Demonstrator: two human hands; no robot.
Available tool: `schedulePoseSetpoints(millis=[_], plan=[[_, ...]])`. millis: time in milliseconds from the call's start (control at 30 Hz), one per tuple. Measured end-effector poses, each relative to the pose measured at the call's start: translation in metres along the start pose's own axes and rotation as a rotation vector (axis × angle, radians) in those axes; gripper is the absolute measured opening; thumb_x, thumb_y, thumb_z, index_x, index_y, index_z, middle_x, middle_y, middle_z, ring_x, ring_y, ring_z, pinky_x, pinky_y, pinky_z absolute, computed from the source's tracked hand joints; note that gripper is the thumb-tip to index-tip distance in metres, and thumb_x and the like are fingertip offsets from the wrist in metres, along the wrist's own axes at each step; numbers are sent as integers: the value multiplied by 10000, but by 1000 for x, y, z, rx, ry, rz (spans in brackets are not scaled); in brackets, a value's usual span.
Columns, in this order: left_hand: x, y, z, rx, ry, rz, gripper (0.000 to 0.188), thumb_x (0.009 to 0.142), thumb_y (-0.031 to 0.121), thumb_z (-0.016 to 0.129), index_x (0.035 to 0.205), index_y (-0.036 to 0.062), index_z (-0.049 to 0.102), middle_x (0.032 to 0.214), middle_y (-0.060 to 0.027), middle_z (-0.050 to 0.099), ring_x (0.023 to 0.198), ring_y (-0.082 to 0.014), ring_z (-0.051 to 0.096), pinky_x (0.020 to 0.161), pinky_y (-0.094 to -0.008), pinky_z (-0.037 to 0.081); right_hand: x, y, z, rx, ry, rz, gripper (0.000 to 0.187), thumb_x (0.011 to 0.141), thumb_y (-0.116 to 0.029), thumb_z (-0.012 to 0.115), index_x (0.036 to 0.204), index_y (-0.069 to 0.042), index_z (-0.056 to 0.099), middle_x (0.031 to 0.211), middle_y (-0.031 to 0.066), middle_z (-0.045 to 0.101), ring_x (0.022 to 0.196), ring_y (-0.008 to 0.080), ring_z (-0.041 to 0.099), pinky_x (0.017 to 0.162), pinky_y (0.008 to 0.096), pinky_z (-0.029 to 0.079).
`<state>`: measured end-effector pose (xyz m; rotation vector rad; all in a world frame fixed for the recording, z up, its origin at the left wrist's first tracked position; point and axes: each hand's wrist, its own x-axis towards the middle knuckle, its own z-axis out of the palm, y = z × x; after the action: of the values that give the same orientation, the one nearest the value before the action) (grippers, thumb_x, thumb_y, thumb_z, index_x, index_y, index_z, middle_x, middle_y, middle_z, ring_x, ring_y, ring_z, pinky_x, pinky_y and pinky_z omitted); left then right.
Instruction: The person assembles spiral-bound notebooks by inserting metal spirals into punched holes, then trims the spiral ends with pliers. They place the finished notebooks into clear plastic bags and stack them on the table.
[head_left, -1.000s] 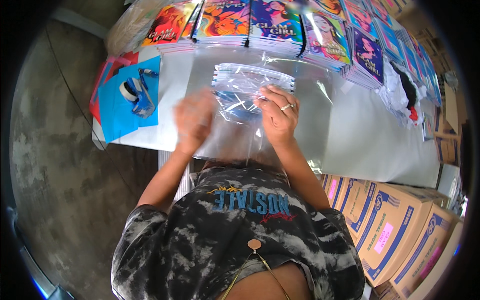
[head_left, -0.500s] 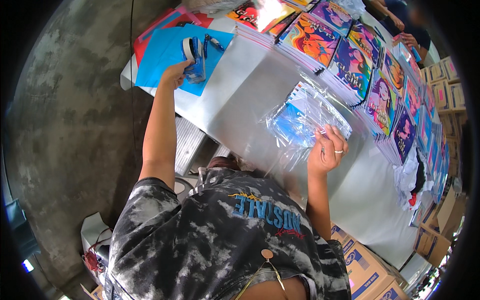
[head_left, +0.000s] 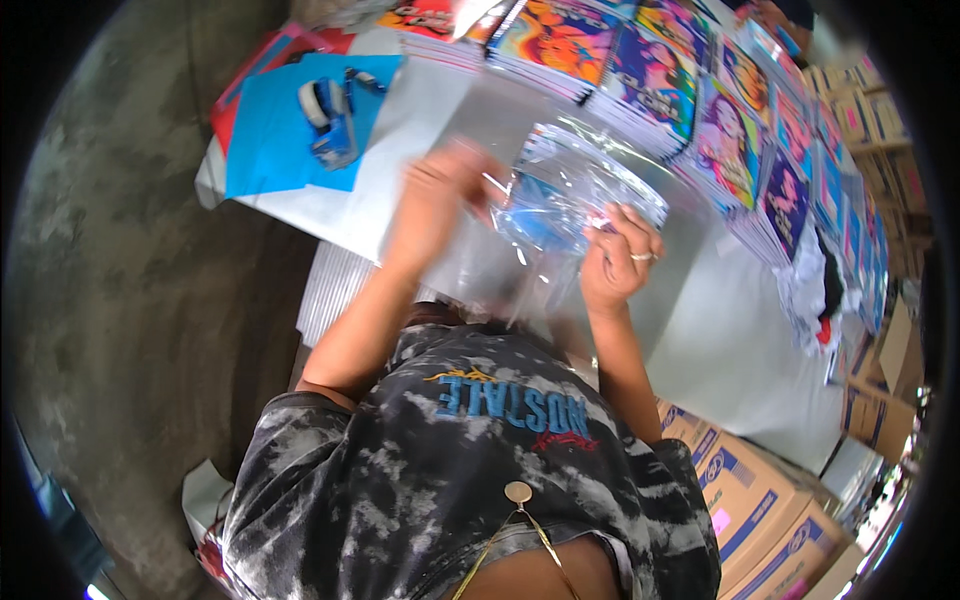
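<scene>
My right hand [head_left: 622, 258] grips the lower right edge of a spiral notebook [head_left: 553, 148] in a loose clear plastic wrapper [head_left: 575, 205], above the table. The notebook lies tilted, and a blue patch shows through the glossy film. Smeared by motion, my left hand [head_left: 440, 195] is beside the wrapper's left edge. Whether its fingers hold anything cannot be made out. Farther left, a blue tape dispenser [head_left: 335, 140] with a pale roll rests on a bright blue sheet [head_left: 265, 135]. A dark blue pen-like item [head_left: 366, 80] lies beside the dispenser.
Stacks of colourful illustrated notebooks [head_left: 655, 85] line the table's [head_left: 725, 330] far and right sides. Red sheets [head_left: 240, 85] lie under the blue one. Cardboard boxes [head_left: 745, 490] stand at the lower right. Another person's arm [head_left: 780, 30] shows at the top right.
My left hand has let go of the tape dispenser and swung right to the wrapped notebook. The dispenser now stands on the blue sheet. My right hand still holds the notebook. The view has shifted.
</scene>
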<state>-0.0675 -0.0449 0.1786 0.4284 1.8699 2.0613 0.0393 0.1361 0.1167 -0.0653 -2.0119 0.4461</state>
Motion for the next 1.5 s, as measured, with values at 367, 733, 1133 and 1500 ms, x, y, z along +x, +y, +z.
schedulePoseSetpoints(millis=[367, 733, 1133, 1500], plan=[[-16, -119, 60, 209, -21, -482, 416, 790, 322, 702, 503, 59, 555, 491, -7, 521, 404, -58, 412, 398, -221, 338, 61, -29, -49, 81, -569, 305, 794, 646, -167, 719, 1335, -61, 339, 1047, 55, 621, 1010, 253, 543, 907, 391, 317], [-45, -153, 50, -529, -688, -774, 663, 906, 548, 391, 1374, 90, 285, 1311, -115, 439, 1134, -223, 484, 900, -376, 423, 94, 2, -17, 659, -402, 658, 850, 531, -164, 837, 1258, -69, 407, 1126, 123, 562, 1123, 239, 494, 975, 376, 339], [66, -19, 18, 423, -321, 989, 242, 726, 143, 746, 881, 26, 602, 882, -77, 609, 822, -174, 570, 743, -275, 459, 60, 15, -5, 562, -193, 142, 267, 668, -162, 784, 842, -34, 628, 916, 65, 608, 906, 168, 551, 784, 306, 434], [90, 8, -29, 16, 133, 549, 610, 936, 517, 336, 1269, 9, 393, 1037, -89, 527, 855, -147, 514, 674, -285, 413, 102, 46, -41, 857, 407, 425, 496, 842, -409, 602, 1125, -11, 516, 869, 69, 597, 842, 163, 555, 732, 281, 419]])
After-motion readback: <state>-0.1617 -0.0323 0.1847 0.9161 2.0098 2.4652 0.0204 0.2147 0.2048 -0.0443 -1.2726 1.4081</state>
